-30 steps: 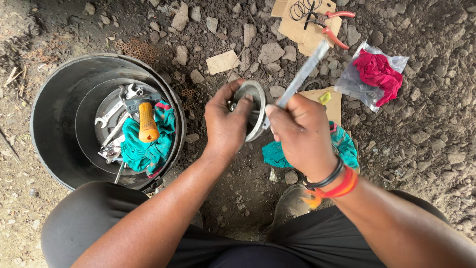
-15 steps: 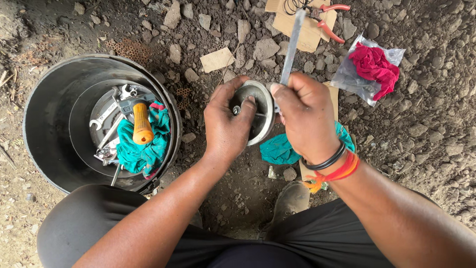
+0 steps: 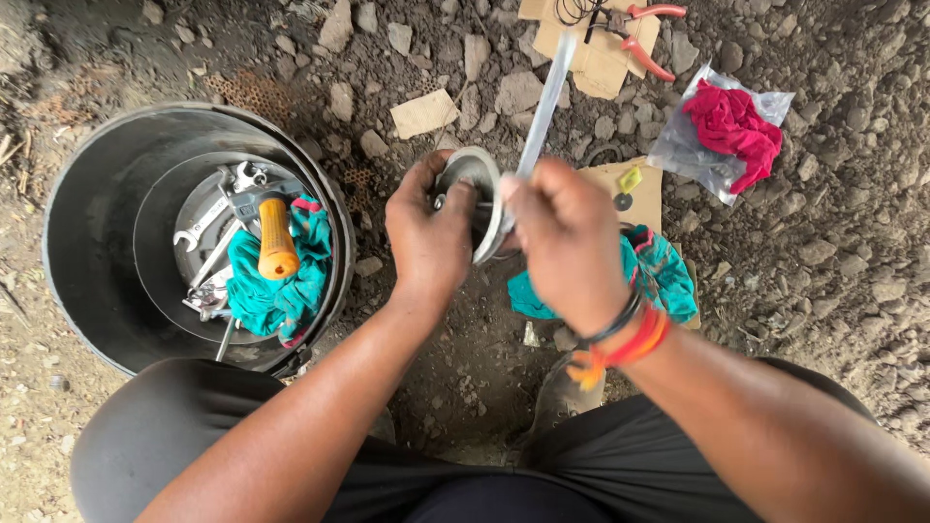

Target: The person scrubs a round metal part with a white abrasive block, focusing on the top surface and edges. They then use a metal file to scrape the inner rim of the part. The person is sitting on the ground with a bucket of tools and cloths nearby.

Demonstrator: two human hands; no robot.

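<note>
Your left hand (image 3: 429,235) clamps the metal ring (image 3: 477,199) upright at picture centre, its open face toward your right hand (image 3: 567,244), just beside it at three o'clock. That fist is closed on a flat, pale metal bar (image 3: 544,102) running up toward twelve. Teal rag (image 3: 662,274) lies beneath; a smooth dark bucket (image 3: 92,208) of spanners sits at nine o'clock on stony dirt.

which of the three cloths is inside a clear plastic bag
The red cloth at the upper right, in the clear bag. The teal cloth in the bucket and the teal cloth beside the right hand lie bare.
</note>
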